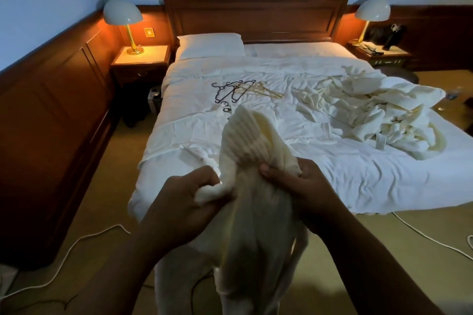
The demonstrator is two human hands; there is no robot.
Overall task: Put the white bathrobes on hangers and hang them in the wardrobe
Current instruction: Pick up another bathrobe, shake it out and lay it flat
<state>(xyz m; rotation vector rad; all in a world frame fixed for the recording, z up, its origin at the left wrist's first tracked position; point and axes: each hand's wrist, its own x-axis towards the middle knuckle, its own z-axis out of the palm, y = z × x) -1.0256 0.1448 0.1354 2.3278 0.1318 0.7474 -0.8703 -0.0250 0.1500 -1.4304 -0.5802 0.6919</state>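
Left fingers [204, 188] curl tight round a wad of the robe [245, 135]; the right fingers are hidden in the cloth, thumb pressing a fold from this side. Both hands, left hand [189, 202] and right hand [302, 194], hold the robe up over the foot of the bed [358, 181], its upper part humped above the knuckles, the rest hanging down before the bed's end. Mid-bed lie hangers [235, 91], dark and pale, in a loose heap. On the bed's right side sprawls a pile [384, 112] of more robes. A pillow [210, 45] sits at the bed's head. Lit lamps [122, 15] flank the bed.
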